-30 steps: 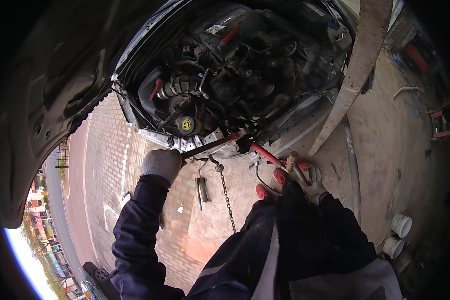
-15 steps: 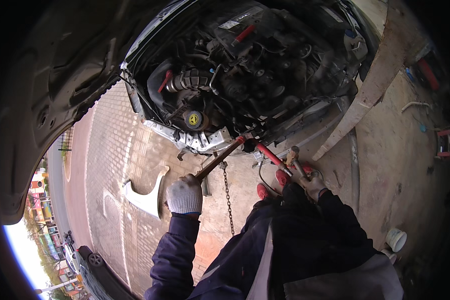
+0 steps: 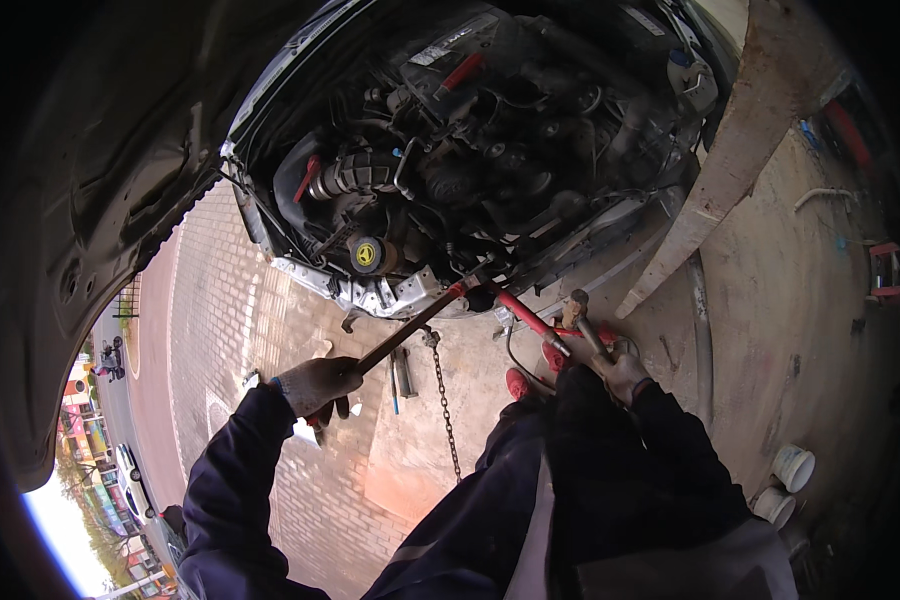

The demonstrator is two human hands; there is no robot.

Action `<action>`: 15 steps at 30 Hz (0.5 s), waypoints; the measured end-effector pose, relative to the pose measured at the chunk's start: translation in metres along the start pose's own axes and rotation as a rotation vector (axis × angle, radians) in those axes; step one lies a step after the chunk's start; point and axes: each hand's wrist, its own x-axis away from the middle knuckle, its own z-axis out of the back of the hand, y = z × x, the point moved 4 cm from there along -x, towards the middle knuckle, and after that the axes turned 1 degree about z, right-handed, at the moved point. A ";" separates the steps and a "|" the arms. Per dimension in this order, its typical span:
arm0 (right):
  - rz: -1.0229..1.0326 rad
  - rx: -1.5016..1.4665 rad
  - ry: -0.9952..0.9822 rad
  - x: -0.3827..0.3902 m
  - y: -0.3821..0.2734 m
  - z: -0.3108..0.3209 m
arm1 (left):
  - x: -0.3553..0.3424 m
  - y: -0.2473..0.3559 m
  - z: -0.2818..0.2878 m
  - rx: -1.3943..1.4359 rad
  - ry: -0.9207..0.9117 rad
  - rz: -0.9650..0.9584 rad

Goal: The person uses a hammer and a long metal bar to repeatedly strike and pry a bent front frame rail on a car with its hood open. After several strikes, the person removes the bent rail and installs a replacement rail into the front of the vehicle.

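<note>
My gloved left hand is closed round the lower end of a long tool with a brown shaft. Its red upper end reaches the bent metal front of a car, where its tip is hard to make out. In my gloved right hand is a hammer, gripped by the handle with its head up. A red cylinder-like rod slants from the car's front toward the hammer. Below the metal hangs a chain.
The open engine bay is ahead, under a raised hood at left. A rusty metal arm slants in from the right. White buckets stand on the floor at right. Behind my left hand, a white panel is mostly hidden.
My left hand has swung left and slightly up with the long tool, whose shaft now lies flatter. The right hand still holds the hammer in much the same place. The view has shifted slightly.
</note>
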 end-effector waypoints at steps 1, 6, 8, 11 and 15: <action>-0.032 0.032 0.016 0.003 0.008 0.002 | 0.000 0.001 -0.011 0.187 -0.032 -0.010; -0.245 -0.072 -0.021 0.023 0.046 0.012 | -0.002 -0.015 -0.054 0.266 0.109 -0.007; -0.248 -0.034 -0.008 0.025 0.054 0.017 | -0.004 -0.019 -0.065 0.223 0.161 -0.024; -0.227 -0.025 -0.001 0.023 0.057 0.019 | -0.009 -0.023 -0.085 0.165 0.272 -0.020; -0.138 0.063 -0.008 0.013 0.040 0.016 | -0.022 -0.036 -0.117 0.148 0.368 -0.082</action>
